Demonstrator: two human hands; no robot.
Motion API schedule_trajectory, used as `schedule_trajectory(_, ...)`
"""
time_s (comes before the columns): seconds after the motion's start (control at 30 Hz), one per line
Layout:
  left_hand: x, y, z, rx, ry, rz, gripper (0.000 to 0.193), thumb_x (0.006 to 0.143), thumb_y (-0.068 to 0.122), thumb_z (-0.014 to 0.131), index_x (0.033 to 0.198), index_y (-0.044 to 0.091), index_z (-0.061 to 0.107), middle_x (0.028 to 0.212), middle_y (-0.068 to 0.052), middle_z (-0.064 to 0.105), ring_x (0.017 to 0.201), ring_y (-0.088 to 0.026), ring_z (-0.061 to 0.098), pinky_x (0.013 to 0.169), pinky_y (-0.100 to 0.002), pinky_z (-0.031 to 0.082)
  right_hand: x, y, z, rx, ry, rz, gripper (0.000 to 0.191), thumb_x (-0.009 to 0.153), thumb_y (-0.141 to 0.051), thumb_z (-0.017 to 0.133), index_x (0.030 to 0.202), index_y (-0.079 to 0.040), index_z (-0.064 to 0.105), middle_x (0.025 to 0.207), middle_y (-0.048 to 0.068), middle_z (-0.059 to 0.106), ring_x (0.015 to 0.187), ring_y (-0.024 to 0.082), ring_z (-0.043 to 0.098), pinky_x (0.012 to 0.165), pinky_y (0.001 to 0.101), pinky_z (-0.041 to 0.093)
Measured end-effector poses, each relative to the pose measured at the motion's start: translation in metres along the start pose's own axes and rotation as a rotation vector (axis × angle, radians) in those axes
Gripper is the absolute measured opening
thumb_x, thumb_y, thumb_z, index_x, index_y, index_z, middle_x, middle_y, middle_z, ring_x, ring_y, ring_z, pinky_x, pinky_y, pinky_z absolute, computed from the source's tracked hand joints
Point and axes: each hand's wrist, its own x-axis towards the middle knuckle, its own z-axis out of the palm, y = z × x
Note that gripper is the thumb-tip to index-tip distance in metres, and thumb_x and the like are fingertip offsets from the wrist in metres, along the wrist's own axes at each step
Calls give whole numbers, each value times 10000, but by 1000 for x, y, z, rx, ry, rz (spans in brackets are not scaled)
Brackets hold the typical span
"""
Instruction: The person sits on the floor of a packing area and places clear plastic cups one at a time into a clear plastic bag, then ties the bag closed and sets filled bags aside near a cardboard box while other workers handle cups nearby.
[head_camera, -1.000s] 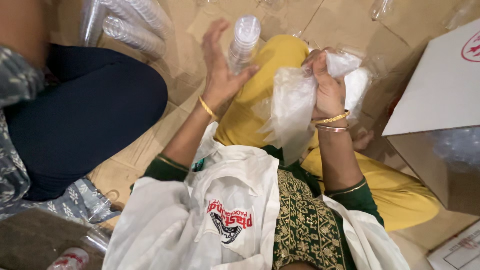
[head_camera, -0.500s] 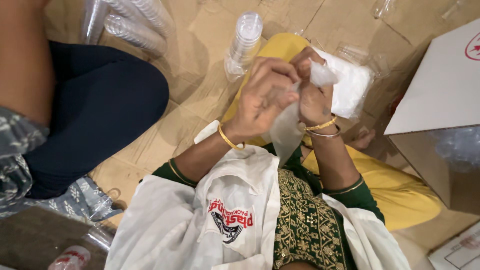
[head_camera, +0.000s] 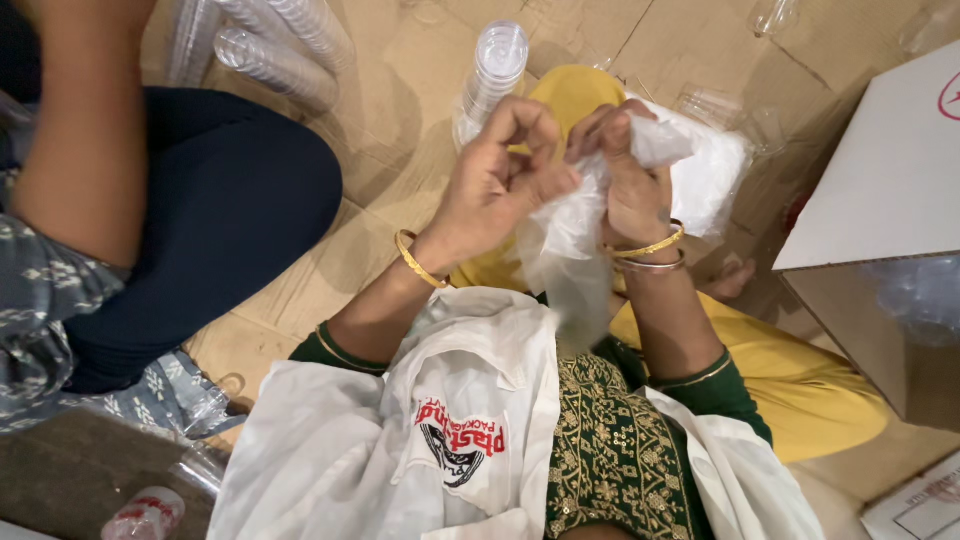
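Both hands, left hand and right hand, pinch a thin plastic bag hanging lengthwise toward the frame's bottom; the left hand has joined since earlier.

dark green sleeves with thin gold trim; one gold bangle on the left hand; two on the right hand; green tunic with gold embroidery; yellow trousers; white scarf.

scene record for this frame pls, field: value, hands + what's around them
left hand: pinching the clear plastic bag
right hand: gripping the same bag at its top
behind hands: stack of clear plastic cups on the cardboard floor
right side: white carton
left side: another person's arm, more cup stacks
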Motion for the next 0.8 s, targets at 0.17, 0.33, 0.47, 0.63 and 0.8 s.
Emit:
schedule_trajectory(0.17, -1, 7, -1, 306, -66, -35, 76, 1054, 78, 670, 1096, 27, 631, 891, 27, 579, 733, -23, 488, 648, -208, 401, 2, 4, -6, 19, -37, 0, 400, 1118, -413, 589, 963, -59, 486, 901, 86, 580, 824, 134, 516, 778, 287, 427)
schedule_trajectory(0.33, 6, 13, -7, -7, -104, 225, 52, 1145, 88, 582, 1162, 41, 598, 1056, -26, 633, 1026, -108, 617, 991, -256, 501, 13, 13, -9, -55, 60, 56, 413, 1094, -428, 592, 938, -49, 533, 867, 56, 580, 809, 122, 519, 753, 279, 435)
schedule_trajectory(0.47, 10, 19, -1, -56, -49, 76, 212, 1024, 158, 606, 1180, 61, 501, 1093, -55, 683, 1046, -130, 650, 1004, -289, 496, 13, 13, -8, -48, 104, 5, 432, 1093, -431, 607, 945, -26, 578, 923, 48, 599, 884, 126, 542, 829, 287, 456)
schedule_trajectory(0.63, 4, 17, 6, 624, -30, 209, 267, 962, 126, 722, 1179, -6, 642, 1046, -88, 647, 946, -159, 652, 843, -308, 539, 10, 9, -5, -57, 129, -40, 430, 1092, -443, 608, 935, -46, 556, 891, 47, 581, 843, 134, 522, 808, 288, 420)
schedule_trajectory(0.8, 2, 7, 4, 234, -10, 105, 96, 1075, 85, 667, 1136, 12, 655, 988, -26, 658, 870, -119, 659, 810, -290, 543, 9, 11, -4, -56, 125, -68, 439, 1094, -450, 605, 920, -51, 550, 889, 48, 574, 847, 136, 521, 815, 293, 416)
